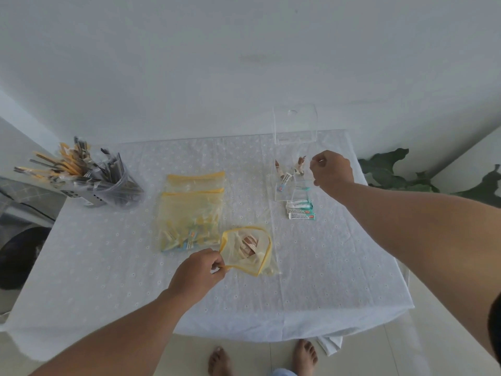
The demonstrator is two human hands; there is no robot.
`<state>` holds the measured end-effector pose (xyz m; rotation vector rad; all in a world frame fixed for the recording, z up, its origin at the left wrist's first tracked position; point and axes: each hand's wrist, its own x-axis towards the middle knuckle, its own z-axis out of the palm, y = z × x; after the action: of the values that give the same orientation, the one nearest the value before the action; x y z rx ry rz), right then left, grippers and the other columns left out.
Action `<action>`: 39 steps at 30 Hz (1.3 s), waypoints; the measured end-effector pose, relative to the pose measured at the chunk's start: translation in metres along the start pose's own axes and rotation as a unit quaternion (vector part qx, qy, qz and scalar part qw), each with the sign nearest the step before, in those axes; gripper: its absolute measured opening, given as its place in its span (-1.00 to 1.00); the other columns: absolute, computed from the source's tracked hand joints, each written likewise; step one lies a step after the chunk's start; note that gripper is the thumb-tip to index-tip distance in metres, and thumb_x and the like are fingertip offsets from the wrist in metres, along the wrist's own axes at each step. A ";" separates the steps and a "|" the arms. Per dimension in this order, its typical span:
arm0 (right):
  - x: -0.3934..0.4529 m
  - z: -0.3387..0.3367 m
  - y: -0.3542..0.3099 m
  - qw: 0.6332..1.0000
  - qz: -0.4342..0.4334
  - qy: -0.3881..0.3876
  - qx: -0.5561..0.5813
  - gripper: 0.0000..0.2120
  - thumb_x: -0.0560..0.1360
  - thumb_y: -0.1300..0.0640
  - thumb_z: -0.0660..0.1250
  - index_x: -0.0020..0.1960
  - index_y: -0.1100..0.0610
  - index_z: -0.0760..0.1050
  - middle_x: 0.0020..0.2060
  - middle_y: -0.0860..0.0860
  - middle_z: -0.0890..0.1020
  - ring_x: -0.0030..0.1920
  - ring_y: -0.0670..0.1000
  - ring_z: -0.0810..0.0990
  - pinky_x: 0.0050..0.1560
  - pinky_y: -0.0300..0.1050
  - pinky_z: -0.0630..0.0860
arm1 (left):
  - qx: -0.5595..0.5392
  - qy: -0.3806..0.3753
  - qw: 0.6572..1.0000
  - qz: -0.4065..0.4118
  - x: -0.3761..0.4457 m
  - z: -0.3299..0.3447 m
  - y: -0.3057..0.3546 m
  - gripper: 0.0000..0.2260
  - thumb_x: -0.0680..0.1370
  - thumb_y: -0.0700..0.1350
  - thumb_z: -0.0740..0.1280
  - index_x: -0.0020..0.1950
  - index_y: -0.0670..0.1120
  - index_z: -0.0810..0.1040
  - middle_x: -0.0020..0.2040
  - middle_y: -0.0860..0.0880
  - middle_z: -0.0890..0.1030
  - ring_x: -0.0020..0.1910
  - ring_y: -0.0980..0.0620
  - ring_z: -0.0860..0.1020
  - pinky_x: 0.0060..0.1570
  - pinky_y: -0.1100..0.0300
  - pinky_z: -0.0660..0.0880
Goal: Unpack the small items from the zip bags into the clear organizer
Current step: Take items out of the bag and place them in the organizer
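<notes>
Head view shows the table (108, 267) with the clear organizer (291, 183) at its far right, the right hand (332, 169) curled over it, though whether it pinches something I cannot tell. Nearer, left of the organizer, the left hand (199, 268) pinches the open zip bag (248, 251) by its rim, small items (249, 245) inside.

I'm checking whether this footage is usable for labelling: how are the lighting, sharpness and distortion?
Head view: light is soft and even, with faint shadows and no harsh glare; wide-angle bending curves the table edges; overall slightly soft, so print on the packets is unreadable; the clear organizer nearly vanishes against the white wall; left hand and right hand look reasonably sharp.
</notes>
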<state>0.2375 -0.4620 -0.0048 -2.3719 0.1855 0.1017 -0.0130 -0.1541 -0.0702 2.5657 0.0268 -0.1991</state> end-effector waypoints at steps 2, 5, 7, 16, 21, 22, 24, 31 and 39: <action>-0.007 0.001 0.006 0.999 -0.028 0.019 -0.009 -0.90 0.57 -0.02 0.28 -0.02 -0.07 0.57 -0.18 -0.09 0.68 -0.28 0.00 0.69 -0.20 -0.01 0.65 | -0.004 0.006 1.000 0.002 0.000 -0.001 0.000 -0.78 0.45 0.03 0.51 -0.26 0.12 0.48 -0.30 0.14 0.53 -0.31 0.15 0.51 -0.33 0.11 0.53; -0.033 0.004 0.009 0.991 -0.130 0.015 -0.032 -0.92 0.56 -0.01 0.33 -0.02 -0.07 0.59 -0.24 -0.18 0.66 -0.26 -0.08 0.62 -0.19 -0.07 0.60 | -0.007 0.016 1.000 0.005 -0.003 -0.001 0.001 -0.79 0.45 0.05 0.50 -0.26 0.12 0.48 -0.29 0.13 0.53 -0.31 0.14 0.52 -0.31 0.08 0.55; -0.057 0.009 0.003 0.969 -0.243 -0.005 -0.049 -0.95 0.55 0.03 0.38 -0.04 -0.05 0.62 -0.27 -0.21 0.65 -0.33 -0.24 0.54 -0.21 -0.13 0.58 | -0.012 0.019 1.000 0.001 -0.006 -0.001 0.001 -0.80 0.45 0.05 0.50 -0.25 0.10 0.50 -0.29 0.13 0.54 -0.30 0.13 0.53 -0.31 0.07 0.55; -0.158 0.079 -0.037 0.800 -0.503 -0.246 -0.215 -0.76 0.54 -0.01 0.21 -0.05 -0.03 0.66 -0.19 -0.07 0.66 -0.23 0.06 0.65 -0.29 -0.17 0.46 | -0.010 0.020 1.000 -0.021 -0.015 -0.002 0.013 -0.89 0.42 -0.07 0.50 -0.21 0.04 0.58 -0.26 0.12 0.53 -0.29 0.14 0.53 -0.31 0.15 0.53; -0.175 0.104 -0.040 0.750 -0.524 -0.288 -0.283 -0.72 0.52 0.08 0.28 0.14 -0.04 0.68 0.02 -0.02 0.58 -0.19 0.15 0.63 -0.31 -0.12 0.39 | 0.006 0.031 0.999 -0.035 -0.016 -0.003 0.026 -0.95 0.47 -0.06 0.44 -0.14 0.00 0.60 -0.22 0.12 0.51 -0.25 0.10 0.53 -0.32 0.26 0.42; -0.177 0.106 -0.040 0.747 -0.513 -0.304 -0.293 -0.72 0.52 0.08 0.27 0.16 -0.04 0.67 0.03 -0.02 0.59 -0.16 0.14 0.63 -0.28 -0.11 0.40 | 0.008 0.029 0.999 -0.035 -0.017 -0.002 0.028 -0.95 0.48 -0.06 0.43 -0.12 -0.01 0.61 -0.21 0.13 0.50 -0.24 0.09 0.53 -0.32 0.29 0.38; -0.176 0.108 -0.042 0.755 -0.456 -0.320 -0.347 -0.70 0.55 0.07 0.22 0.19 -0.05 0.63 0.06 0.01 0.63 -0.03 0.13 0.64 -0.17 -0.07 0.46 | 0.008 0.034 0.999 -0.031 -0.019 -0.003 0.030 -0.95 0.48 -0.07 0.43 -0.10 -0.03 0.62 -0.19 0.13 0.50 -0.22 0.08 0.54 -0.31 0.30 0.38; -0.157 0.111 -0.038 0.844 -0.207 -0.236 -0.434 -0.75 0.58 0.16 0.24 0.21 0.06 0.58 0.08 0.04 0.64 0.11 0.14 0.65 -0.06 -0.05 0.47 | 0.007 0.037 0.999 0.006 -0.016 -0.002 0.037 -0.95 0.49 -0.07 0.42 -0.09 -0.02 0.61 -0.19 0.11 0.50 -0.23 0.03 0.55 -0.27 0.16 0.47; -0.163 0.141 -0.038 0.912 -0.092 -0.213 -0.338 -0.78 0.54 0.08 0.32 0.17 0.01 0.59 0.05 0.00 0.65 0.09 0.10 0.65 -0.08 -0.10 0.47 | 0.038 0.044 0.998 0.029 -0.012 0.001 0.047 -0.94 0.53 -0.08 0.38 -0.05 -0.04 0.60 -0.11 0.04 0.55 -0.22 0.08 0.48 -0.27 0.25 0.37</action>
<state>0.0804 -0.3197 -0.0599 -2.9556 -0.3395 0.6834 -0.0218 -0.1941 -0.0445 2.6461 -0.0215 -0.0672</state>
